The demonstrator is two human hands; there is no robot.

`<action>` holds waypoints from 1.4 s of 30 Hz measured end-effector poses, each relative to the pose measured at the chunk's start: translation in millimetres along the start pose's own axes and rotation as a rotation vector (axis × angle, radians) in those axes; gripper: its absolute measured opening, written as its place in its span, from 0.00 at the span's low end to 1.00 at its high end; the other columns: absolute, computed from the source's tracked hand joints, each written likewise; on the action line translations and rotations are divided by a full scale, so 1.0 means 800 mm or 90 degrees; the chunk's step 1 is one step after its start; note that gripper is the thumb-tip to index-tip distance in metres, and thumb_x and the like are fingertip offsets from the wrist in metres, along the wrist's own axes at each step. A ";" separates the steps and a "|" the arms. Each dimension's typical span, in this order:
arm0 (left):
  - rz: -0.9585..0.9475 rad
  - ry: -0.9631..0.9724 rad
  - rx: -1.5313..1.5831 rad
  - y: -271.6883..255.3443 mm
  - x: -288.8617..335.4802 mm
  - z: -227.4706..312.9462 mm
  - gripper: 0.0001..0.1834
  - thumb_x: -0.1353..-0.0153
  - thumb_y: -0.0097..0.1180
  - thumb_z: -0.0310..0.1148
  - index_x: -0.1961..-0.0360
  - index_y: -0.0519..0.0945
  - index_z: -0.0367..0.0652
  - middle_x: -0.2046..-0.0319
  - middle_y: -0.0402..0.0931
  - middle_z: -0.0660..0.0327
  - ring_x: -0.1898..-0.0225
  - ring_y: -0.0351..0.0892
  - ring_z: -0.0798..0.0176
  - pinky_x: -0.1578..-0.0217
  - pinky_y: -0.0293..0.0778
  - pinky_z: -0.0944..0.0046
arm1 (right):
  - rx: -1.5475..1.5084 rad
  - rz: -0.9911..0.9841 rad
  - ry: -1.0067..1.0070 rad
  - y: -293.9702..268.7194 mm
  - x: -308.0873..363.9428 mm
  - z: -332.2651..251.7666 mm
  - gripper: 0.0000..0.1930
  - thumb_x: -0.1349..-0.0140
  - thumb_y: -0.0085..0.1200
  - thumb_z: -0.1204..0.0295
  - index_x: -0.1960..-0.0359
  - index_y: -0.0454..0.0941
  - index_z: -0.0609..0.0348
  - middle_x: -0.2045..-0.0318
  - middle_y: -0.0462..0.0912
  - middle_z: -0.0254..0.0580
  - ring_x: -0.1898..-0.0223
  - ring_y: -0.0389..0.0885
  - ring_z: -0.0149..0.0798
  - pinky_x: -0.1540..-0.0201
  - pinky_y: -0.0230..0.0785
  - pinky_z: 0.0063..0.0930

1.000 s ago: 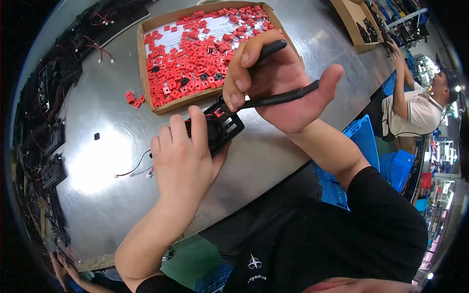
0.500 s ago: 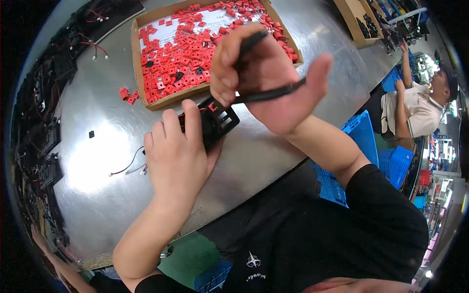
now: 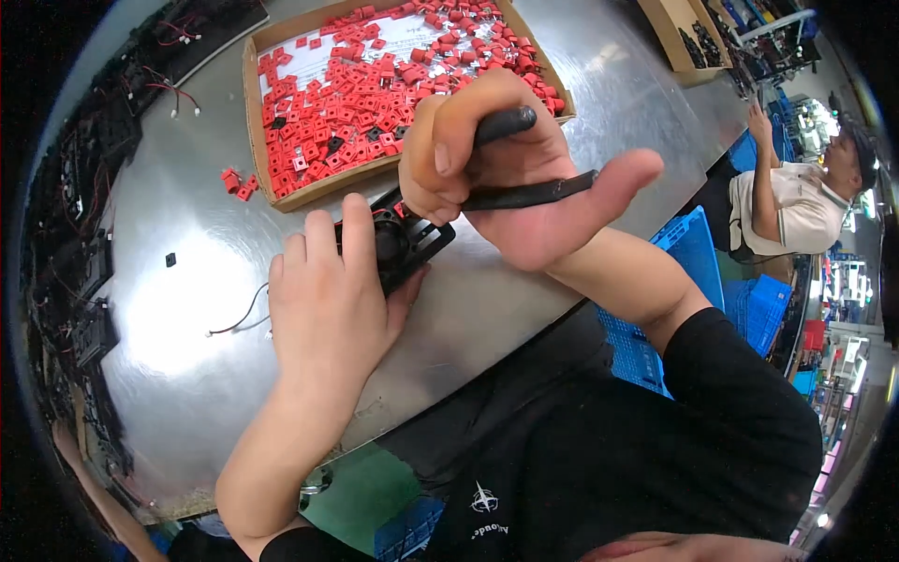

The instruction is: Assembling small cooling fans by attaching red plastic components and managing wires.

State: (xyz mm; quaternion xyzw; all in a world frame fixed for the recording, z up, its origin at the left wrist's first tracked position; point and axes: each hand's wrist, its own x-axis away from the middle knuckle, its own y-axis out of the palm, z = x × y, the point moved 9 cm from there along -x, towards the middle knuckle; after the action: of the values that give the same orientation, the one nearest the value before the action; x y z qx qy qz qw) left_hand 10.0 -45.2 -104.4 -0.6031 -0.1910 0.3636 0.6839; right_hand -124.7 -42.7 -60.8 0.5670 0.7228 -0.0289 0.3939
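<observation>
My left hand (image 3: pixel 323 290) is closed on a black plastic housing (image 3: pixel 398 248) with a round part and a slotted end, bracing it against the metal table. A thin wire with a small plug trails from beneath this hand. My right hand (image 3: pixel 534 211) grips black-handled pliers (image 3: pixel 538 194), with curled fingers on one handle and the other against the palm and thumb. The pliers' jaws are hidden behind my fingers, over the far end of the housing. A bit of red shows there, partly covered.
Beyond my hands is a shallow cardboard tray (image 3: pixel 259 140) full of small red parts. A few loose red pieces (image 3: pixel 238 184) and a small black piece (image 3: pixel 170 259) lie left. Black housings line the left edge. Blue crates (image 3: pixel 693 253) and a co-worker (image 3: pixel 796 201) are at right.
My right hand has shifted down and slightly right, and the pliers' handles are closer together. My left hand and the housing have moved only slightly. The co-worker's raised arm is lower.
</observation>
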 end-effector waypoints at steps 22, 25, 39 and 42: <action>0.020 0.006 -0.020 -0.002 -0.003 0.004 0.44 0.51 0.77 0.49 0.37 0.73 0.38 0.59 0.72 0.54 0.60 0.76 0.50 0.60 0.72 0.51 | -0.016 0.050 -0.003 -0.007 0.000 -0.010 0.62 0.51 0.23 0.08 0.51 0.71 0.63 0.67 0.76 0.42 0.70 0.75 0.34 0.64 0.71 0.28; 0.036 0.016 -0.021 -0.004 -0.003 0.005 0.43 0.51 0.77 0.48 0.37 0.73 0.38 0.59 0.72 0.53 0.60 0.76 0.50 0.60 0.72 0.51 | 0.024 0.037 -0.007 -0.005 0.002 -0.011 0.62 0.52 0.25 0.08 0.52 0.70 0.64 0.67 0.75 0.40 0.70 0.74 0.33 0.65 0.69 0.27; 0.022 0.019 0.004 -0.005 -0.004 0.000 0.42 0.50 0.77 0.47 0.39 0.73 0.37 0.59 0.72 0.53 0.61 0.78 0.49 0.62 0.74 0.50 | 0.071 -0.038 -0.094 0.007 0.011 -0.012 0.62 0.52 0.31 0.08 0.48 0.67 0.64 0.63 0.73 0.38 0.67 0.73 0.31 0.61 0.68 0.27; 0.011 0.009 -0.002 -0.004 -0.007 0.001 0.42 0.49 0.76 0.48 0.38 0.73 0.38 0.59 0.72 0.54 0.60 0.77 0.50 0.61 0.73 0.51 | 0.061 -0.071 -0.070 0.004 0.006 -0.010 0.63 0.53 0.26 0.08 0.48 0.67 0.64 0.59 0.73 0.41 0.68 0.73 0.30 0.61 0.68 0.25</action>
State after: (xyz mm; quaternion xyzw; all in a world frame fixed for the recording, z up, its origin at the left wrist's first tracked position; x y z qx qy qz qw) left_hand 6.6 -48.3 -100.0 -0.6085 -0.1817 0.3645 0.6811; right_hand -126.9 -33.6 -57.1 0.5415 0.7283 -0.1164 0.4034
